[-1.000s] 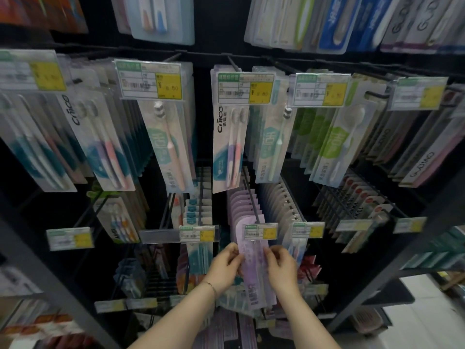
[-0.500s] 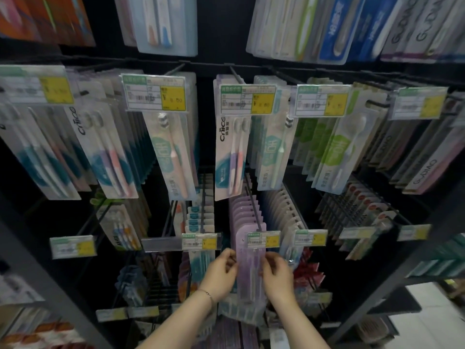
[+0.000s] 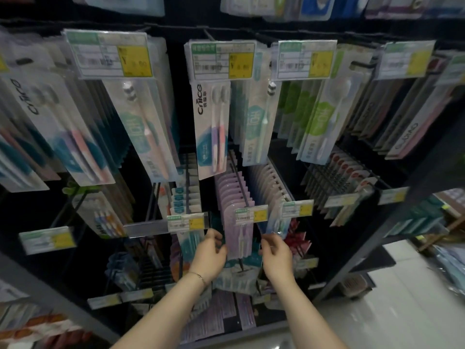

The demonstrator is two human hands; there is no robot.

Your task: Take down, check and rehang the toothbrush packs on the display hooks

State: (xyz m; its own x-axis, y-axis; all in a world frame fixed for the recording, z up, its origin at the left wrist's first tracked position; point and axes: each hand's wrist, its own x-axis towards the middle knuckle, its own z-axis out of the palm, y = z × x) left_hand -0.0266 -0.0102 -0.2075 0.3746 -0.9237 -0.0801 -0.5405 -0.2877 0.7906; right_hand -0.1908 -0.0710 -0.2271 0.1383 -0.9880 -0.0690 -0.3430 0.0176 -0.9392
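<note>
Packs point(image 3: 234, 192) of lilac card and blister are hung in a row on a hook point(image 3: 239, 183), and the front pack point(image 3: 239, 240) is found just below the tag point(image 3: 249, 216) clipped at the hook's tip. The left hand point(image 3: 211, 250) is seen below and left of the tag, its fingers curled at the front pack's left edge. The right hand point(image 3: 275, 253) is seen below and right of the tag, fingers curled near the right edge, where a blue pack point(image 3: 274, 224) also hangs. Whether either hand is actually grasping anything cannot be told through the blur.

The front pack is judged light, thin and springy, with a slick plastic face that could be dented. It is best pinched low at both side edges, so the hang hole can be steered.

Room is tight: neighbouring rows are crowded close left and right of the tag, taller packs point(image 3: 214, 127) hang above it, and the tag itself must be cleared. Open room is offered only straight out from the tag, toward the person.
</note>
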